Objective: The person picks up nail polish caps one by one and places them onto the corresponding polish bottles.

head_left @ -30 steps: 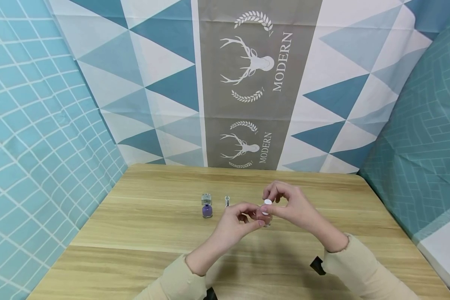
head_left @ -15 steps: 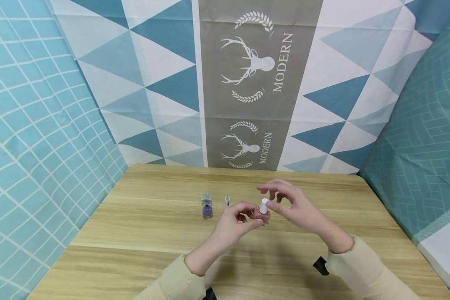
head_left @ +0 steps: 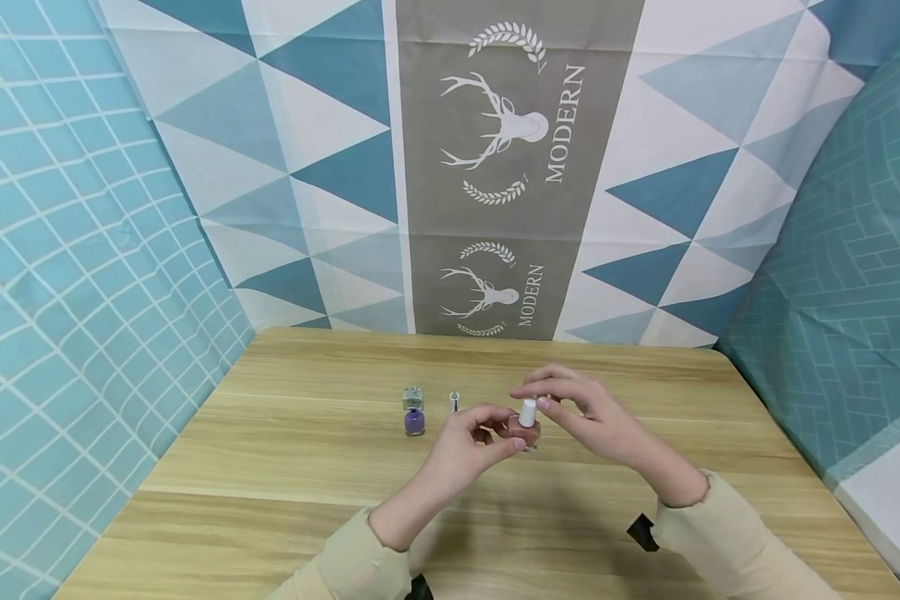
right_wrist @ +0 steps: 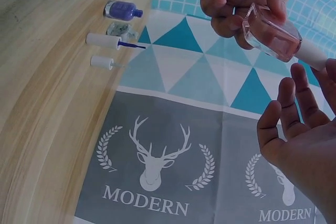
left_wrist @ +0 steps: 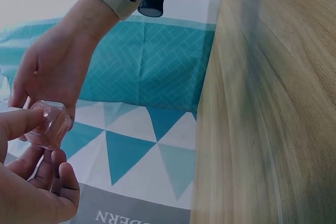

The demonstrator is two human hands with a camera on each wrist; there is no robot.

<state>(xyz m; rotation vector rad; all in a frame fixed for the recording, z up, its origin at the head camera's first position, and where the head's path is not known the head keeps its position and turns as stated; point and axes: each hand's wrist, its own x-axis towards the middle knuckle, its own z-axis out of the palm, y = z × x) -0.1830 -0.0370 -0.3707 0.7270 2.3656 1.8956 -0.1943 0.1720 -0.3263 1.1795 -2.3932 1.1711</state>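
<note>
My left hand (head_left: 468,442) pinches a bottle of pink nail polish (right_wrist: 273,35) by its glass body, above the table. Its white cap (head_left: 527,412) is on the bottle and points up in the head view. Around this cap my right hand (head_left: 588,412) has its thumb tip right at the near side and its forefinger stretched out behind, both fairly straight. From the left wrist, the glass body shows between the left fingers (left_wrist: 21,121), the cap hidden. The right wrist view has the cap's end overlapped by the right fingertips.
An uncapped purple polish bottle (head_left: 415,422) and a clear one (head_left: 412,398) stand left of the hands on the wooden table (head_left: 307,475). Beside them lie a white brush cap with purple bristles (right_wrist: 103,41) and a smaller white brush cap (right_wrist: 102,62). Patterned cloth hangs behind.
My right fingers held the cap a second ago, then spread off it. Since then the forefinger has come lower behind the cap. The left hand and bottle have hardly moved.
</note>
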